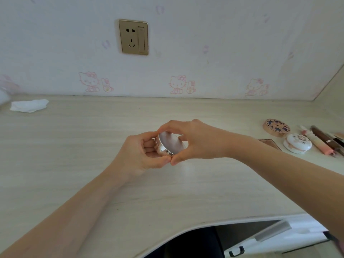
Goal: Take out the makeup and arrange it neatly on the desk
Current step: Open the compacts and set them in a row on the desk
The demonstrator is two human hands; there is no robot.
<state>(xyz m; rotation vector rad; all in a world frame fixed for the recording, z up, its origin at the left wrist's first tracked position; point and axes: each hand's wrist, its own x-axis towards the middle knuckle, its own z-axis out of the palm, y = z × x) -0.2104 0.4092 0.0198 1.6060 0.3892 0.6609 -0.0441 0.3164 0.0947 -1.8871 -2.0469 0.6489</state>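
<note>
**Partway through: one compact in hand, several pieces already laid out**

Both hands hold a round, silvery metallic compact (170, 146) above the middle of the pale wood-grain desk (74, 146). The left hand (141, 155) curls its fingers around the case's near-left edge; the right hand (195, 142) pinches its rim from above and below, thumb tips almost meeting.

At the desk's right end lie a tan round compact with a dark patterned lid (276, 127), a white domed compact (297, 143), a flat square brownish case (270, 143) and a cluster of pink and brown tubes (320, 142), which seem roughly grouped, though the frame edge cuts them off. The silvery compact has yet to join them. An open drawer (260, 237) shows below; its contents cannot be made out.
</note>
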